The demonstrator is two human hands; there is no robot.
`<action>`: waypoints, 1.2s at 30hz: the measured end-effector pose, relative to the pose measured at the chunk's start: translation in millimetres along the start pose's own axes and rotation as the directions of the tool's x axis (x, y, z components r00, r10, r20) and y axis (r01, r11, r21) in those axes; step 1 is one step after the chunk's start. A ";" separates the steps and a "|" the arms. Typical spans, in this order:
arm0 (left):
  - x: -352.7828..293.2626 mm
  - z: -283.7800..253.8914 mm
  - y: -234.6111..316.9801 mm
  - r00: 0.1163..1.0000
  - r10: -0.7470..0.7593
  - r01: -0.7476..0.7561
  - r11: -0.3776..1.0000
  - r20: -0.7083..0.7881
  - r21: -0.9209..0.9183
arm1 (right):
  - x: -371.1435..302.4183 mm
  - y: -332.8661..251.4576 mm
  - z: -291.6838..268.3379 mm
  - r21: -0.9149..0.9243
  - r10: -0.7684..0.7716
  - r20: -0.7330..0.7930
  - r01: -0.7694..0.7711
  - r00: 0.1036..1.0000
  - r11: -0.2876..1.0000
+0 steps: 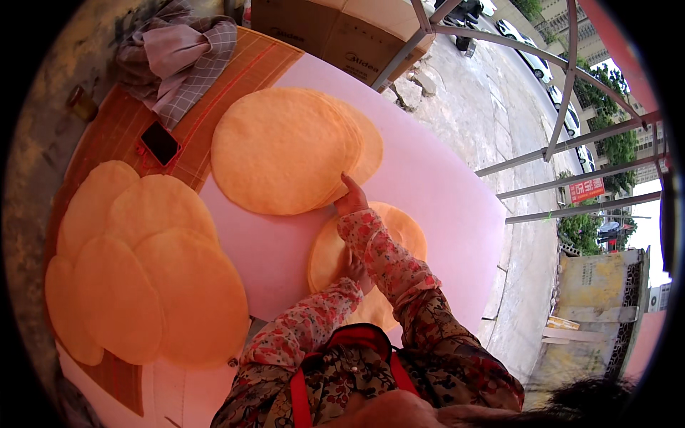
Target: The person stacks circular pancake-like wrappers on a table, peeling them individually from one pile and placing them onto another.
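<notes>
- Right hand (351,201), partly curled, at the rim of the orange stack (282,151) beyond; grip unclear.
- Left hand (359,272), half hidden, over orange discs (325,255); hold unclear.

- The right sleeve cover (385,250), near the middle of the frame, was pale, with a print of red and pink flowers, and its cloth was wrinkled.
- The left sleeve cover (303,317), lower and more to the left, had the same print.
- The shirt (442,324), at the lower centre, was of darker cloth with a brown and black flower pattern.
- Two red straps (300,399) crossed it.
- Between them was a dark bib (362,335) with a red edge.
- The right hand (352,200) and the left hand (359,272) were bare.
</notes>
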State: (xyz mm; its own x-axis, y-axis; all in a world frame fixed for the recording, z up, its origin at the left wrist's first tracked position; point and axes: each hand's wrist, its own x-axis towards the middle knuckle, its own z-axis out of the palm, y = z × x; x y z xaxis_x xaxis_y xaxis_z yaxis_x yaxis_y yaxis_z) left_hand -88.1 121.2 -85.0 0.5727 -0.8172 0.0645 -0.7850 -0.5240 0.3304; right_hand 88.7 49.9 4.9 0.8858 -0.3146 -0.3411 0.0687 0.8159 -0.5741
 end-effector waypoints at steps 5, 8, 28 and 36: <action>12.6 -22.1 13.4 0.999 -0.004 0.006 0.999 0.046 -0.034 | 15.6 57.8 -12.5 -0.568 -0.340 -0.194 0.178 0.920 0.804; 13.9 -32.5 1.1 0.998 -0.023 0.025 0.999 0.064 -0.031 | 15.8 66.4 31.7 -0.672 -0.446 -0.219 0.197 0.868 0.714; 9.7 -49.6 1.3 0.994 -0.008 0.017 0.996 0.109 -0.085 | 11.8 -7.9 20.9 -0.486 -0.135 -0.649 -0.270 0.749 0.831; 11.4 -53.3 2.5 0.994 0.010 0.001 0.995 0.105 -0.104 | 14.7 0.6 12.2 -0.441 -0.085 -0.510 -0.175 0.856 0.880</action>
State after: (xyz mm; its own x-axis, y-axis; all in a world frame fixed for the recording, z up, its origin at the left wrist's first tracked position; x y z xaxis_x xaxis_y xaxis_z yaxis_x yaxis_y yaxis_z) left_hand -70.9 123.4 -33.2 0.5366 -0.8433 -0.0317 -0.7557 -0.4969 0.4267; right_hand 107.3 51.7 8.6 0.5185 -0.5861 -0.6226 -0.2970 0.5594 -0.7739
